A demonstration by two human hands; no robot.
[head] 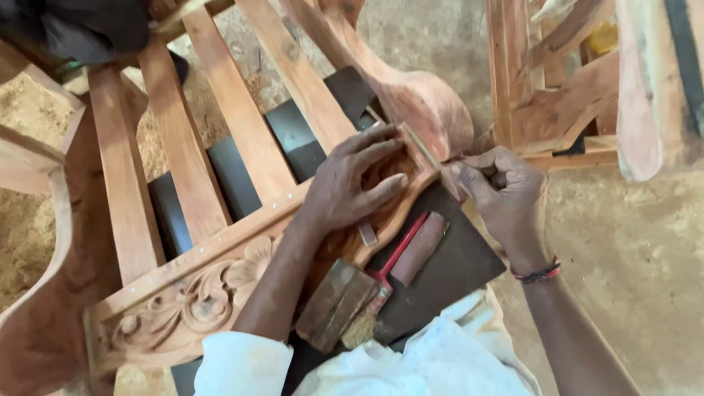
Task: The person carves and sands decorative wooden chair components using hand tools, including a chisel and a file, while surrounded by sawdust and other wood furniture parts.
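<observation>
A reddish wooden chair frame with a carved floral rail (pixel 192 301) lies across the view. My left hand (pixel 350 183) rests flat, fingers spread, on the carved end of the rail. My right hand (pixel 499 192) pinches a thin stick-like tool (pixel 419 147) whose tip meets the edge of the carved wood beside my left fingers. A red-handled brush (pixel 387 275) and a wooden mallet block (pixel 336 302) lie on a dark board (pixel 462 268) just below my hands.
Several wooden slats (pixel 180 139) of the frame run away to the upper left. Another wooden frame (pixel 557 88) stands at the upper right. Sawdust (pixel 26 220) covers the floor on the left; bare concrete floor (pixel 631 249) lies to the right.
</observation>
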